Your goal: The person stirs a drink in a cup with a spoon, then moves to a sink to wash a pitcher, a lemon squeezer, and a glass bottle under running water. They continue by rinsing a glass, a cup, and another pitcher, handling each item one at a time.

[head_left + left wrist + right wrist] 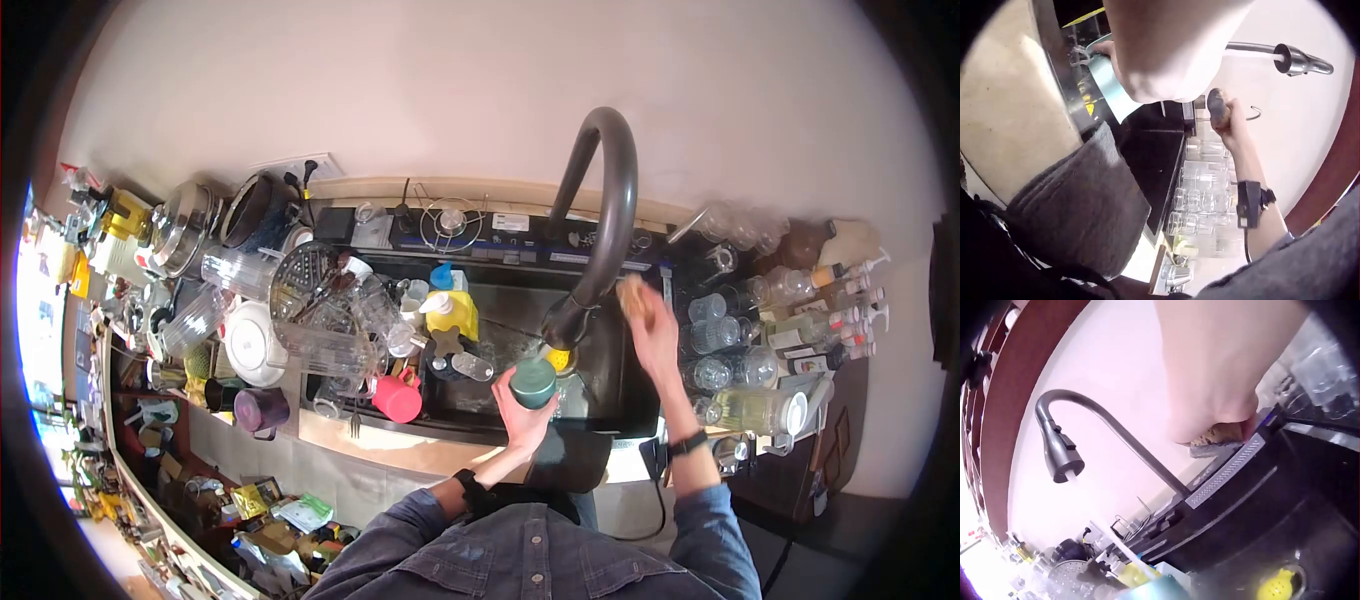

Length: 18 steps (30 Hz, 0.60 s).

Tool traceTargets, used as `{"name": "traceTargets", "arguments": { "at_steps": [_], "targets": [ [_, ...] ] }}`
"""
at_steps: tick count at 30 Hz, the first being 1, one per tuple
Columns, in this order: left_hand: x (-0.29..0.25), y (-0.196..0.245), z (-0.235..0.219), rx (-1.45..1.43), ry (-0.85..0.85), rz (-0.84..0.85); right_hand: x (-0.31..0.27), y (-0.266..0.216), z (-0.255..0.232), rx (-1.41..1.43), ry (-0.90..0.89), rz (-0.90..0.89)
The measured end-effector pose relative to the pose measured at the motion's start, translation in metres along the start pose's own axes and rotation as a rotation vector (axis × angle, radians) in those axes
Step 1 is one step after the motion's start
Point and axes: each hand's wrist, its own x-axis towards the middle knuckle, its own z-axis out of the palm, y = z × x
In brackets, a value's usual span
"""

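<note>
My left hand grips a green cup close under the spout of the dark faucet. In the right wrist view, a white stream of water runs from the spray head down towards the cup's pale top at the lower edge. My right hand is raised over the right end of the black sink, holding a tan-and-grey sponge between fingers and thumb. The left wrist view shows the cup tilted, partly hidden by my left hand.
A yellow strainer lies in the sink. Left of it stand a yellow soap bottle, a pink mug and piled clear containers. Drinking glasses and pump bottles crowd the right. A dark cloth hangs over the front edge.
</note>
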Motion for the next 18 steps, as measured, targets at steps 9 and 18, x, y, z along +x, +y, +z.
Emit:
{"name": "traceTargets", "arguments": {
  "at_steps": [9, 18],
  "targets": [
    [0.013, -0.011, 0.028, -0.789, -0.044, -1.319, -0.162, -0.034, -0.045, -0.007, -0.142, 0.131],
    [-0.017, 0.030, 0.041, -0.599, -0.369, -1.119, -0.175, -0.023, -0.014, -0.635, -0.538, -0.454]
  ]
}}
